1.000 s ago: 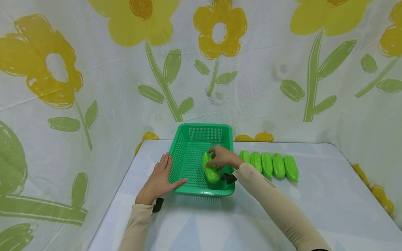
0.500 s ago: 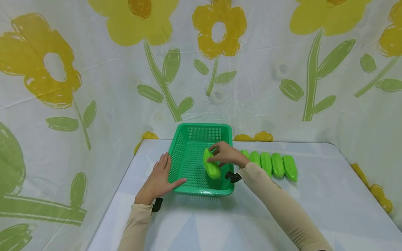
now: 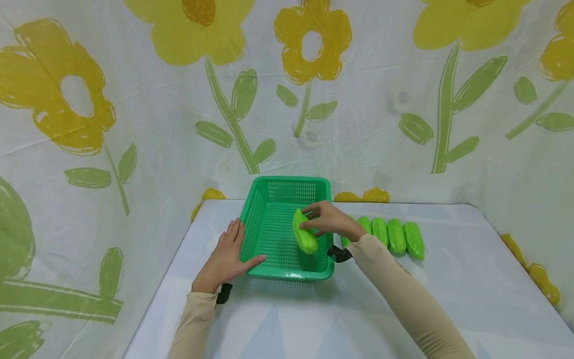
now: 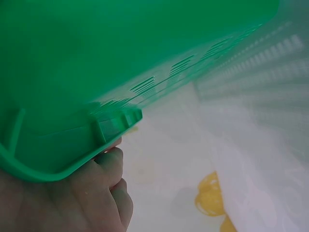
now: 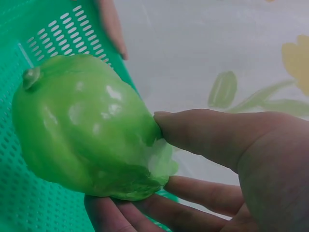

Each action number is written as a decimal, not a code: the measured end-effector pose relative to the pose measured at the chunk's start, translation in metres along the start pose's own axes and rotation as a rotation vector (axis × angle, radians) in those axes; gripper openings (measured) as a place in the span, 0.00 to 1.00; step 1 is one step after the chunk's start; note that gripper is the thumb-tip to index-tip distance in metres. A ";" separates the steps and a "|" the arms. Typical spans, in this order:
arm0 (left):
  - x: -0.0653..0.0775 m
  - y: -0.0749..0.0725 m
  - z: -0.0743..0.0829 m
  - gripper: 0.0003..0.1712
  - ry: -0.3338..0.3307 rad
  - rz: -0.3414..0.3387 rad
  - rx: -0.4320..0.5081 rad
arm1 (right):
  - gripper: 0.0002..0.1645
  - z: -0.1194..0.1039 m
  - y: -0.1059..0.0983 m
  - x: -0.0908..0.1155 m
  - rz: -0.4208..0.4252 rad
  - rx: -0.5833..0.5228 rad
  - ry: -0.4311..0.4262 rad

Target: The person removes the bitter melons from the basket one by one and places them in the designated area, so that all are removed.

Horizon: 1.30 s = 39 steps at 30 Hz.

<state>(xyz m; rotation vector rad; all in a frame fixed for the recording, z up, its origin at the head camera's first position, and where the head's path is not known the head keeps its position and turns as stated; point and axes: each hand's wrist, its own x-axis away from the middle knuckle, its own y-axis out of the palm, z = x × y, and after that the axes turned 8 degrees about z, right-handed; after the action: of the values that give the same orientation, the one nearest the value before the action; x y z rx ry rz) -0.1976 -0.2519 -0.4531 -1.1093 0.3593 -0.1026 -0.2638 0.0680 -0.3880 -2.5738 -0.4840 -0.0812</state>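
My right hand [image 3: 329, 219] pinches a glossy bright green bitter melon [image 3: 305, 233] between thumb and fingers, over the right half of a green plastic basket [image 3: 291, 275]. Up close in the right wrist view, the melon [image 5: 87, 125] shows a short stem stub at its far end, with the thumb on one side and fingertips beneath. My left hand [image 3: 226, 259] rests along the basket's left rim, fingers straight and thumb stretched over the near corner. In the left wrist view, the basket wall [image 4: 120, 48] fills the upper part above the hand [image 4: 91, 193].
Right of the basket, several more green bitter melons [image 3: 396, 236] lie side by side in a row, the leftmost partly hidden by the right forearm. A flower-patterned cloth [image 3: 358, 124] hangs behind and beside the pale table [image 3: 448, 289].
My right hand has shifted up and slightly right with the bitter melon, still over the basket. My left hand has stayed at the rim.
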 end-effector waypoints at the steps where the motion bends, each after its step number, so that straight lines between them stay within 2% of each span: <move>1: 0.000 0.000 0.000 0.68 0.001 0.002 0.000 | 0.36 0.000 -0.001 0.001 0.001 -0.005 -0.002; 11: 0.000 0.001 0.001 0.68 -0.012 -0.009 0.012 | 0.35 0.009 -0.009 0.009 0.018 -0.065 -0.013; 25: 0.001 0.001 0.003 0.68 -0.012 -0.005 0.014 | 0.35 0.022 -0.021 0.018 0.073 -0.074 -0.032; 29: 0.001 0.003 0.003 0.68 -0.013 -0.016 0.013 | 0.34 0.027 -0.025 0.021 0.100 -0.079 -0.014; 39: 0.001 0.002 0.003 0.68 -0.006 -0.003 0.001 | 0.37 0.038 -0.045 0.035 0.149 -0.128 -0.020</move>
<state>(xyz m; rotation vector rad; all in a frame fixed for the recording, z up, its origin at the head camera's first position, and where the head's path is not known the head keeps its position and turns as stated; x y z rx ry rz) -0.1962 -0.2486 -0.4539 -1.1088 0.3520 -0.1024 -0.2486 0.1345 -0.3947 -2.7296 -0.3012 -0.0356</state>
